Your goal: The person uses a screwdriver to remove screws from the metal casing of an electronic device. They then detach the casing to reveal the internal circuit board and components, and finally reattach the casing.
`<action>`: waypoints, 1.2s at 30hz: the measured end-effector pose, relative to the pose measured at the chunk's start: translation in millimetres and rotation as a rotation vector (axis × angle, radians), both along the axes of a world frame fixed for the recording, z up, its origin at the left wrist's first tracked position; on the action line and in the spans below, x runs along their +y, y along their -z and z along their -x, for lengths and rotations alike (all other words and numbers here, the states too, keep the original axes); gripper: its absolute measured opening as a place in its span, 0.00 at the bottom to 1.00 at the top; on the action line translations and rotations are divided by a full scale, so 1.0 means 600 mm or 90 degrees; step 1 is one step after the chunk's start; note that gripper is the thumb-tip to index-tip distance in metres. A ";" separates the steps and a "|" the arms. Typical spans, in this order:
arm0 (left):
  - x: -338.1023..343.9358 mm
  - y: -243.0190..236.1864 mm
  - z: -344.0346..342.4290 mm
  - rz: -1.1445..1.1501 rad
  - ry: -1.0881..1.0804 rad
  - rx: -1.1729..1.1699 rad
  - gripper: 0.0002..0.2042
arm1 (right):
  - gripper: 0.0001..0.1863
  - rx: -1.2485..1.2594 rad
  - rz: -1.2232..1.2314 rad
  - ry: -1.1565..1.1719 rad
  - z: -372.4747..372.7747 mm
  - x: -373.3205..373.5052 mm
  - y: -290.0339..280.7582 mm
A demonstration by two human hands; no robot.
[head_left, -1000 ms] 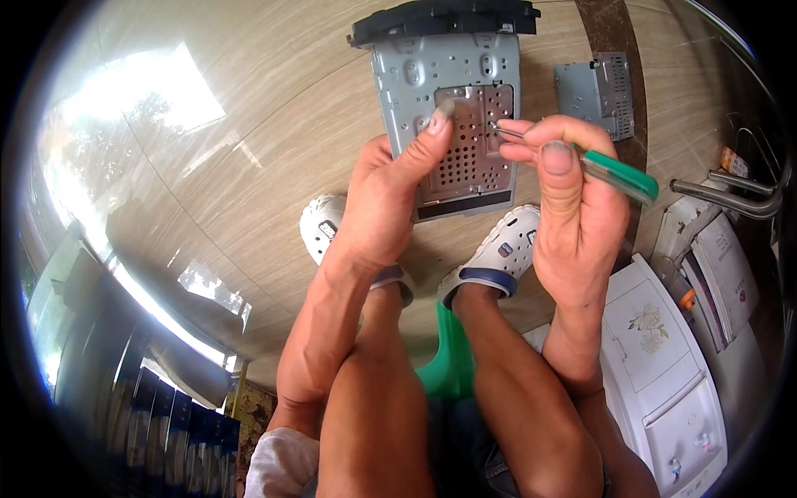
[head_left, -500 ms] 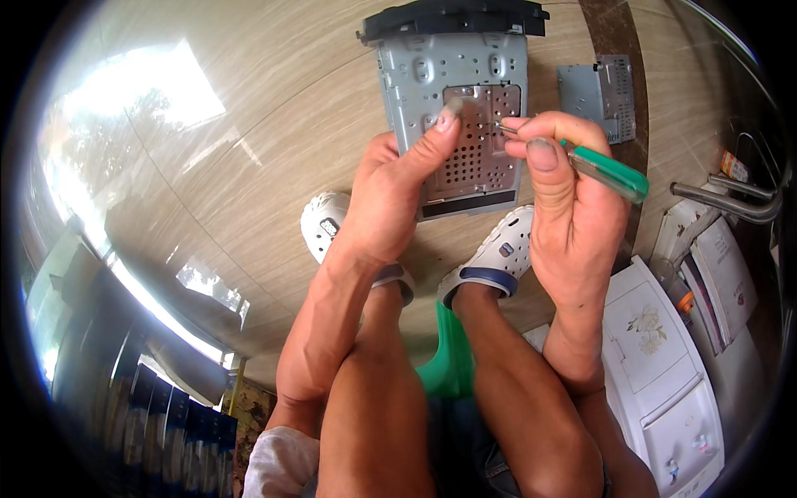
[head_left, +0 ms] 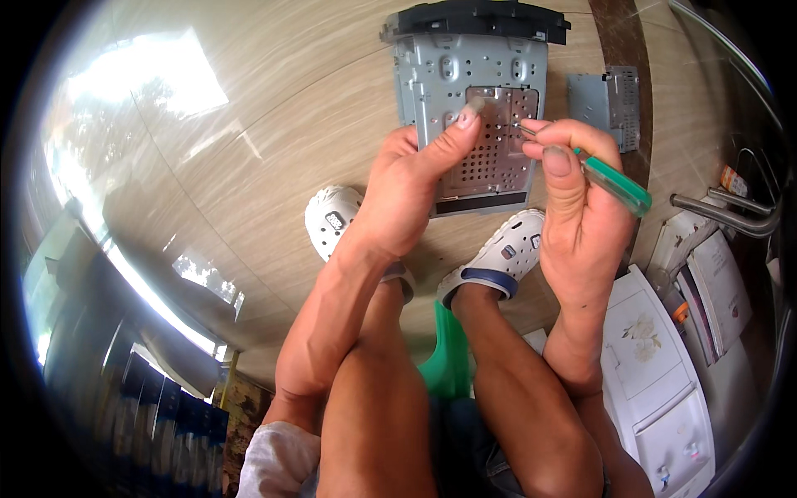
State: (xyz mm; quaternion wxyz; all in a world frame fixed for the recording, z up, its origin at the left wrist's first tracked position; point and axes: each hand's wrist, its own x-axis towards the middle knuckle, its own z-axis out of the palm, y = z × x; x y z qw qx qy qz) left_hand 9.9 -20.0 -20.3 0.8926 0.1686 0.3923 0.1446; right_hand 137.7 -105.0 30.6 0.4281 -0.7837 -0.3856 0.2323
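Note:
A grey metal device case (head_left: pixel 432 66), which looks like a car stereo, is held above the floor with its black front panel (head_left: pixel 481 23) pointing away from me. A perforated metal plate (head_left: pixel 490 158) is set into its upper face. My left hand (head_left: pixel 408 183) clasps the case's left edge, thumb on the plate and the other fingers mostly hidden beneath. Between the thumb and fingers of my right hand (head_left: pixel 577 191) is a screwdriver (head_left: pixel 618 184) with a green handle. Its thin shaft slants left, the tip at the plate's right part.
Beyond my right hand, a loose grey metal cover (head_left: pixel 599 106) lies on the tiled floor (head_left: pixel 274 124). My feet are in white clogs (head_left: pixel 502 249), and a green plastic stool (head_left: pixel 448 357) shows between my legs. To the right stand a white drawer unit (head_left: pixel 652 357) and a bent metal tube (head_left: pixel 730 207).
The case and both hands have shifted slightly to the right. My left hand keeps its grasp on the case, and the screwdriver tip is still at the plate.

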 end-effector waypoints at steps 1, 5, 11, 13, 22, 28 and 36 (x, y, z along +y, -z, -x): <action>0.001 -0.003 -0.001 0.007 0.002 -0.009 0.19 | 0.07 -0.001 -0.001 -0.003 -0.001 0.000 0.000; 0.000 -0.004 -0.001 0.018 -0.002 -0.022 0.19 | 0.08 0.013 0.007 -0.002 -0.002 0.000 -0.003; -0.002 0.001 0.000 0.014 -0.004 -0.014 0.19 | 0.08 -0.023 -0.017 -0.013 0.000 -0.003 0.008; -0.002 0.003 -0.001 0.016 -0.006 -0.019 0.19 | 0.09 -0.013 -0.004 -0.003 -0.002 -0.007 0.007; -0.001 0.001 0.000 0.011 -0.006 -0.021 0.18 | 0.09 -0.107 -0.075 -0.023 -0.013 0.000 0.021; 0.003 -0.003 -0.002 0.022 -0.001 -0.022 0.18 | 0.11 -0.034 -0.059 -0.005 -0.011 -0.004 0.017; 0.001 0.001 -0.002 0.024 -0.013 -0.018 0.17 | 0.17 -0.049 -0.133 -0.037 -0.021 -0.008 0.025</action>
